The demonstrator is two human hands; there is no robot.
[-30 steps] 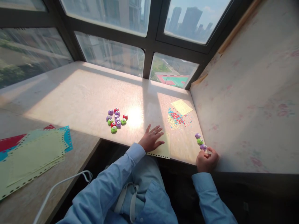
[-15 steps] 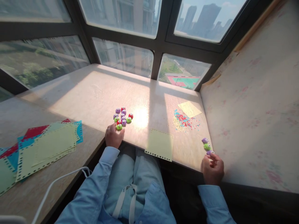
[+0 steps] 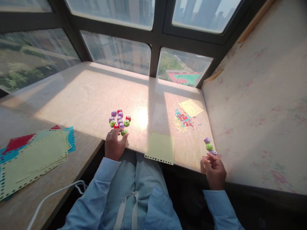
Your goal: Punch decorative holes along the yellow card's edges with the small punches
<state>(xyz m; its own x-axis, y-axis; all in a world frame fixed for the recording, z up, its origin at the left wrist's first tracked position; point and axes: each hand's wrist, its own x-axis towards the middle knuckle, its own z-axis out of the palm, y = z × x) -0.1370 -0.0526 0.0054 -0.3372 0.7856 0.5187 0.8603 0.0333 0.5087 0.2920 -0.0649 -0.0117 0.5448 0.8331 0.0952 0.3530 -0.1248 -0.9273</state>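
My left hand [image 3: 115, 144] is closed on a green paper punch [image 3: 123, 132] by the table's front edge, thumb and index finger at its sides. Just behind it stands a cluster of small punches, among them a purple punch [image 3: 114, 113], a red punch [image 3: 128, 118] and a green punch [image 3: 126, 123]. At the right, my right hand [image 3: 215, 171] has its fingers loosely bent and apart, with nothing seen in them. Its fingertips are just below a purple punch [image 3: 213, 153], the nearest in a short row with a green punch [image 3: 209, 147] and another purple punch [image 3: 207, 140].
A pale yellow sheet [image 3: 160, 147] with shapes punched along one side overhangs the front edge. Coloured paper bits [image 3: 184, 120] lie beside a small yellow paper [image 3: 191, 107]. Punched sheets [image 3: 35, 156] are piled at left, near a white cable [image 3: 56, 193].
The green punch in my left hand has come slightly away from the cluster. My right hand has drawn back a little from the near purple punch. The whole view has shifted.
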